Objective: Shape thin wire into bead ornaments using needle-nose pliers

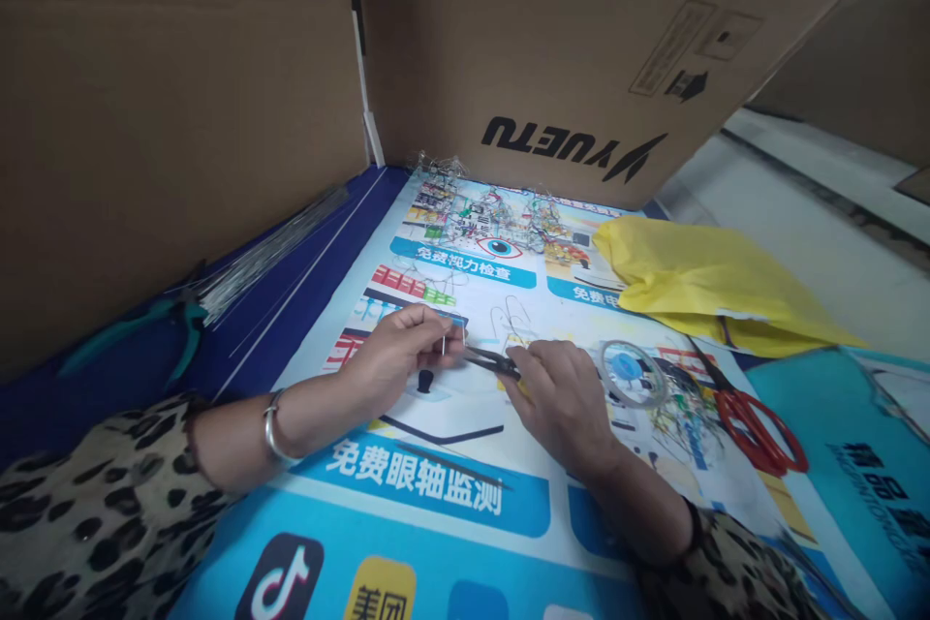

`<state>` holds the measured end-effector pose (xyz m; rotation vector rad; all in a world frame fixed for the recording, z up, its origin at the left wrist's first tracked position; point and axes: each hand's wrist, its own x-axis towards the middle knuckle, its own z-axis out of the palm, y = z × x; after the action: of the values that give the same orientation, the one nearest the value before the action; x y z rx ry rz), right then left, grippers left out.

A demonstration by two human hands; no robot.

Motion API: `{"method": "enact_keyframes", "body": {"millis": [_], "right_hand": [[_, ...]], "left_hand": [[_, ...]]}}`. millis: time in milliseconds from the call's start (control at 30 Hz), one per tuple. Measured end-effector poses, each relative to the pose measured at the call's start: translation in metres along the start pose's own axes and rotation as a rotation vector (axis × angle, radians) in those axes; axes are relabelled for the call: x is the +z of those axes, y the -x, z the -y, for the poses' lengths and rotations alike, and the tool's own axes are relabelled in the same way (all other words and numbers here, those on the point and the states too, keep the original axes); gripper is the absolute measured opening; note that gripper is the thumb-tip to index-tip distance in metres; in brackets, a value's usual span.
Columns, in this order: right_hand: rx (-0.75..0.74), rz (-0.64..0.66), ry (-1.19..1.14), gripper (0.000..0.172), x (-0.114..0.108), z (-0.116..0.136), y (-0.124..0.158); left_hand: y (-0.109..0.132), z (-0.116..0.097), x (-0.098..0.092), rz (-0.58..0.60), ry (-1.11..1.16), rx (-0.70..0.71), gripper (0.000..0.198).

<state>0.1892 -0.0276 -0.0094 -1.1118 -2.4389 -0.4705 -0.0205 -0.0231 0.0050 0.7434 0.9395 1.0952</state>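
Two bare hands work over the middle of one printed blue-and-white poster (523, 509). One pair of dark metal pliers (498, 361) and one thin, pale, bent wire piece (444, 345) lie between them; the wire piece is at the left fingertips, close to the plier tips, and whether those nip it cannot be told.

The left hand (392, 358) reaches in from the poster's near left corner, thumb and forefinger pinched together on the wire piece, other fingers curled. The right hand (563, 397) comes from the near right corner, knuckles up, closed round the plier handles and aiming them left.

Near the poster's right edge are one pair of red-handled scissors (759, 426), one clear tape roll (632, 374) and one yellow bag (712, 276). Beyond the left edge are one teal-handled tool (187, 334) and one bundle of straight silvery wires (265, 262), too many to count. Tangled wire bits (501, 213), also uncountable, lie along the far edge.
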Motion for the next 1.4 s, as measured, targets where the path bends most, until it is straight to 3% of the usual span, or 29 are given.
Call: {"method": "enact_keyframes", "body": {"millis": [300,1400], "right_hand": [[-0.206,-0.088,0.219,0.021,-0.0036,0.0026,-0.0004],[-0.198,-0.038,0.186,0.02,-0.0069,0.0018,0.0001]], "left_hand": [[0.0047,0.0027,0.0054,-0.023,0.053,-0.111,0.017],[0.0087,0.0032,0.0073,0.024,0.081,-0.128,0.016]]}}
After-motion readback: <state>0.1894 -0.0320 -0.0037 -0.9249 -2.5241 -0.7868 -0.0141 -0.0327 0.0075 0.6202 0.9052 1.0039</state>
